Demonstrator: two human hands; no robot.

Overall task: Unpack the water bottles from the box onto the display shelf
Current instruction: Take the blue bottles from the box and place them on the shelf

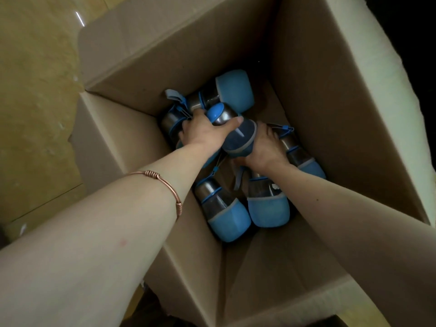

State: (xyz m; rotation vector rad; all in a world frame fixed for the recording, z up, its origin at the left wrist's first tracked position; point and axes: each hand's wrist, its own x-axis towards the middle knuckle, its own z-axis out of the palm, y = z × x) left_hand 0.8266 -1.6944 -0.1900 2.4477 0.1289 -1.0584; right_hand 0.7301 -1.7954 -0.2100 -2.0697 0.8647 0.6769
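Both arms are deep in the open cardboard box, going for one blue water bottle that lies on top of the pile. Left hand is curled round its steel neck just below the blue cap, thumb across the metal. Right hand cups the dark lower body and blue base from the far side, fingers wrapped under it. So a two-hand grip, bottle tilted, cap end pointing toward the far wall. It rests on or just above the others: one bottle at the far wall, another partly hidden under the left hand, one beside the right wrist, two at the near side and. Judgement: this is the lift-out step and the box is far from empty. To do it well, raise straight up and clear the walls before turning toward the shelf (not in view, so direction unknown). Watch the strap loops and cords lying between the bottles: they could snag and drag a neighbour up. The steel neck looks slick, so let the right hand under the base carry the weight and the left only steer. Copper bangle on the left forearm sits near the box edge and could catch the flap.
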